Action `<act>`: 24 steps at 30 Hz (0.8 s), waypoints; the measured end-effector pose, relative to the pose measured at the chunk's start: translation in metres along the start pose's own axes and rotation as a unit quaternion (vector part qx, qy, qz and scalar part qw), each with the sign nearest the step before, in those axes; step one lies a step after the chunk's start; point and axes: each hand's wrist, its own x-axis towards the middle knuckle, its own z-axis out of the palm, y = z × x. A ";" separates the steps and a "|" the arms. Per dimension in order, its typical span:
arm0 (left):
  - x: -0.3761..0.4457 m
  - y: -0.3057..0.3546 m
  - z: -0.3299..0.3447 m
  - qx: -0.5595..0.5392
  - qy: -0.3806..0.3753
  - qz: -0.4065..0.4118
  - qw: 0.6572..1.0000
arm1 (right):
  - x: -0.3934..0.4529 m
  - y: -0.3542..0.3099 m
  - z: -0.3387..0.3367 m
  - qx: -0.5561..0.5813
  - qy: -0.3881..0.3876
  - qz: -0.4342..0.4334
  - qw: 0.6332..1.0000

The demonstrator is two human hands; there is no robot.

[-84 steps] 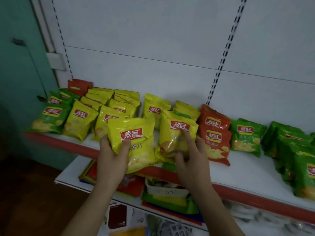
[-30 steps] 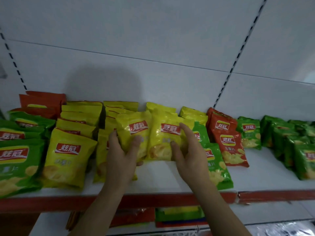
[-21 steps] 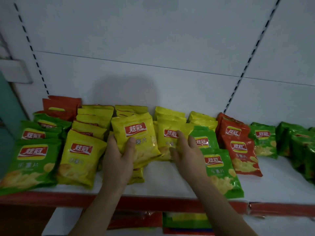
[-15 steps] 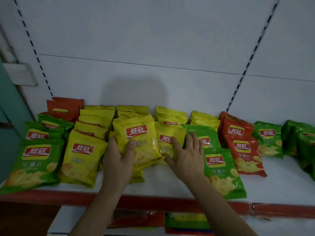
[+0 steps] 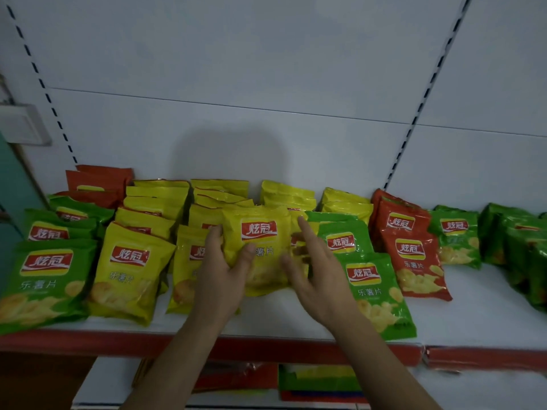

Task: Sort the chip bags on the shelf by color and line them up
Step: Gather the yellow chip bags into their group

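A white shelf (image 5: 461, 318) with a red front edge carries chip bags. The left hand (image 5: 220, 279) grips a yellow bag (image 5: 260, 255) labelled 炫冠 and 薯片, mid-shelf; the right hand (image 5: 316, 273) touches its right edge, fingers extended. Green bag (image 5: 376, 294) lies right, reading 乐薯片.

Back panel (image 5: 266, 54): pale grey-white sheet metal, split by thin horizontal seams. Two slotted uprights run top to bottom, left upright (image 5: 44, 93) leaning one way, right upright (image 5: 426, 93) the other, from wide-angle distortion. Soft rounded shadow (image 5: 225, 155) on the panel just above the shelf. Shelf (image 5: 488, 321): white deck, red front strip (image 5: 88, 343) along its edge, strip broken by a joint at right. Lower shelf (image 5: 473, 389) below, also white, carrying blurred flat coloured items (image 5: 319, 383). Far left: white plastic box (image 5: 22, 125) fixed to the wall, teal surface (image 5: 11, 184) beneath it. Dark brown floor (image 5: 38, 383) at bottom left. Light dim, even, slightly cool
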 end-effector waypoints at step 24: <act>-0.024 -0.042 0.024 0.575 -0.124 0.220 0.778 | -0.048 0.020 0.002 -0.337 -0.038 0.031 0.940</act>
